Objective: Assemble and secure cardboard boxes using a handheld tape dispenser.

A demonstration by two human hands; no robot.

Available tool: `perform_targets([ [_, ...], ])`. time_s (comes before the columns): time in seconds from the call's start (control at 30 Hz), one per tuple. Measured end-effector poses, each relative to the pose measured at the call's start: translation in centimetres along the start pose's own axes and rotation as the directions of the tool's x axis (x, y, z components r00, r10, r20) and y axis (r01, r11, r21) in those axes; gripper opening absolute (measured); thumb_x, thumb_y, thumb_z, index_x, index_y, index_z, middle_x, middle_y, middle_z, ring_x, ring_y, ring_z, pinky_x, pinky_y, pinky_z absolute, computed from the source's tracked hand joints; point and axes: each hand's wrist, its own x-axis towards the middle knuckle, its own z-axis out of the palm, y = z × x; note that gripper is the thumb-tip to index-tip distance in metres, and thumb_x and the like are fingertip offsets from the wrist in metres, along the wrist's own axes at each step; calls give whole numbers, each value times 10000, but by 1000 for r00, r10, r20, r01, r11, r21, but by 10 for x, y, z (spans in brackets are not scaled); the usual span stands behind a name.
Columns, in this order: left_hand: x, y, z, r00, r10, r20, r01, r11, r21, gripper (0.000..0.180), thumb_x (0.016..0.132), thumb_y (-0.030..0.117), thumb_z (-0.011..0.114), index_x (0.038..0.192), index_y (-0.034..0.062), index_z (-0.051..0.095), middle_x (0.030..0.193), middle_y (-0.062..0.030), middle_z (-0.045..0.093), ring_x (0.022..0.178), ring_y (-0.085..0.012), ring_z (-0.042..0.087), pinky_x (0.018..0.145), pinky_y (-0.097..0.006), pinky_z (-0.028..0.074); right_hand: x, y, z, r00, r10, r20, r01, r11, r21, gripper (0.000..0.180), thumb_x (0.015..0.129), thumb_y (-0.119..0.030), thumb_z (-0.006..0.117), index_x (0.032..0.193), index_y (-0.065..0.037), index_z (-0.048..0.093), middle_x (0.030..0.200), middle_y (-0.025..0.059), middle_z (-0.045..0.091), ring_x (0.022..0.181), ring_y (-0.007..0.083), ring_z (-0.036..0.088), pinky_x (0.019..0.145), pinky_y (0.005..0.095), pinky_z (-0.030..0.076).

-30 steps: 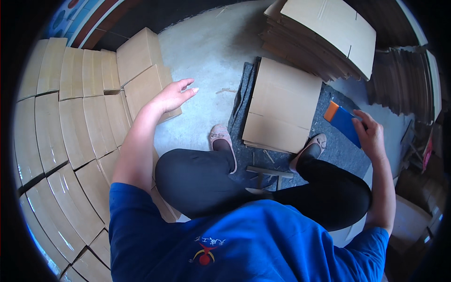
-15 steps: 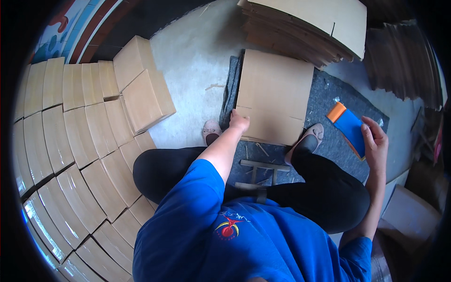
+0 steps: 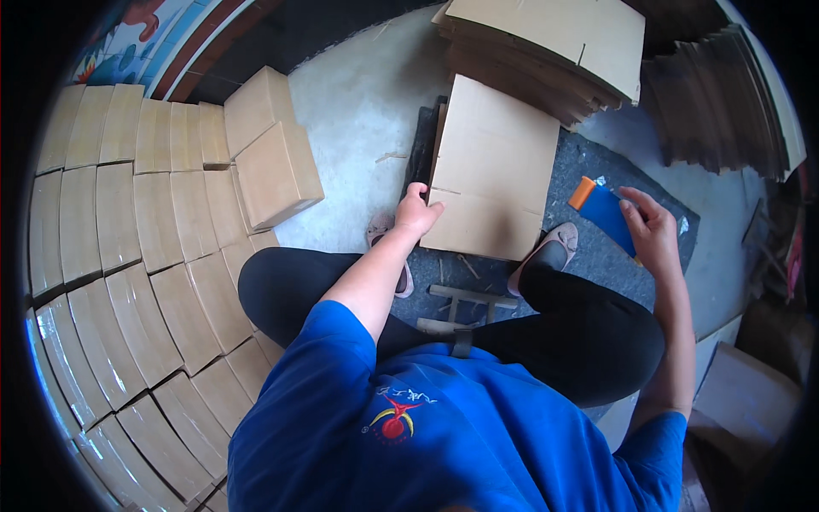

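A flattened cardboard carton (image 3: 497,145) lies in front of me, between my feet, with a crease and short slits across its near part. My left hand (image 3: 416,213) is closed on its left edge near the crease, thumb on top and fingers curled around the side. To the right of the carton, my right hand (image 3: 655,230) holds a blue tape dispenser (image 3: 612,220) with an orange end (image 3: 583,193). The thumb and fingers are bent at its right side, and the hand partly covers it. The dispenser is tilted and apart from the carton.
Closed cartons (image 3: 119,213) stand in rows along the left, with a larger box (image 3: 277,175) at their far end. Stacks of flat cardboard (image 3: 546,38) and more sheets (image 3: 725,102) stand at the back. A dark mat (image 3: 627,162) and a low metal frame (image 3: 469,299) lie below.
The carton's left edge has lifted, and its top panel now sits at a slant. My right hand and the tape dispenser have shifted slightly left and away from me.
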Motion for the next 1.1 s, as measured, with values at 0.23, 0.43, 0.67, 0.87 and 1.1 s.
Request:
perform_targets([
  [0.23,-113,120,15,886,463,-11,-460,877,-140,484,827,127,618,1256,-21,450,939,-285,662,881,-437,657,800,-489,521,29,-81,20,891,13,454,312,710,-631,461,929,-496,519,924,-95,745,915,144,720,886,311,691,803,412,543],
  [0.43,-162,132,26,861,500,96,-500,866,-21,694,827,123,575,1443,23,272,972,-315,652,919,-472,641,853,-529,500,31,-118,63,860,158,485,184,790,-585,706,908,-688,453,1004,-54,749,978,155,723,963,304,694,879,406,532],
  [0.67,-120,139,28,916,257,309,-32,813,-581,641,914,514,639,1316,28,526,1218,-99,613,1102,-174,572,926,-341,464,46,-76,79,848,94,522,160,893,-421,730,842,-742,521,1046,-78,746,1013,152,719,1009,307,676,909,407,510],
  [0.87,-118,143,25,903,249,350,-7,823,-568,534,936,474,622,1272,62,570,1120,-42,636,963,-171,579,825,-366,464,55,-47,74,858,-73,508,218,948,-233,648,824,-648,619,1080,-63,729,1007,177,715,999,327,674,893,398,513],
  [1.1,-116,148,-3,753,627,-201,-593,778,206,306,927,210,514,776,-39,607,858,-262,630,825,-448,608,788,-511,492,19,-94,56,853,106,511,213,824,-525,377,777,-338,591,932,-27,739,1004,186,709,981,332,676,869,386,529],
])
